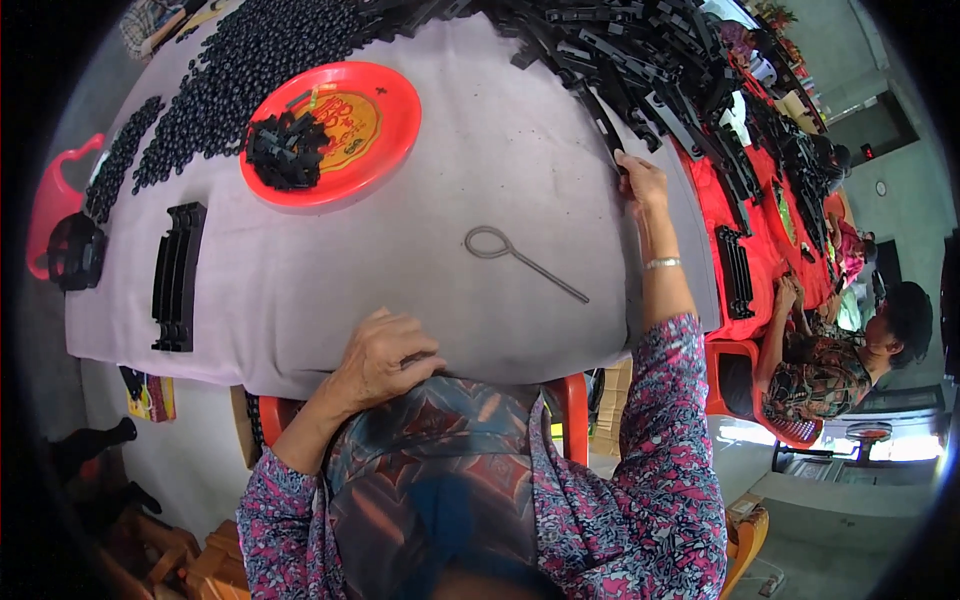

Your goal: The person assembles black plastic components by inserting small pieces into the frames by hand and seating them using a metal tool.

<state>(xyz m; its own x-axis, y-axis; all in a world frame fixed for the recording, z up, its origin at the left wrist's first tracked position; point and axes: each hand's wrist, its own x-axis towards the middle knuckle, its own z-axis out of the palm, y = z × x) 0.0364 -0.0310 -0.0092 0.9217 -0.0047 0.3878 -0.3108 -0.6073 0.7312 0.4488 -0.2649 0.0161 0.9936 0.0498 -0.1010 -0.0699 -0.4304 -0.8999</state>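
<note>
At the right side of the table, my right hand [643, 183] pinches the near end of a long black plastic strip [603, 125], which reaches toward the big heap of similar black plastic parts [610, 45]. My left hand [392, 352] rests at the table's near edge in front of my body, its fingers loosely curled and nothing visible in them. Between the hands and beyond them lies a metal rod with a looped end [535, 268]. Farther off stands a red round tray [385, 150] bearing a small pile of black plastic pieces [285, 150].
Many small black balls [230, 80] cover the far left. A ribbed black plastic part [178, 278] lies at the left on the grey cloth [420, 230]. To the right, another person [840, 360] sits at a red-covered table [708, 250] with another ribbed black part [735, 270].
</note>
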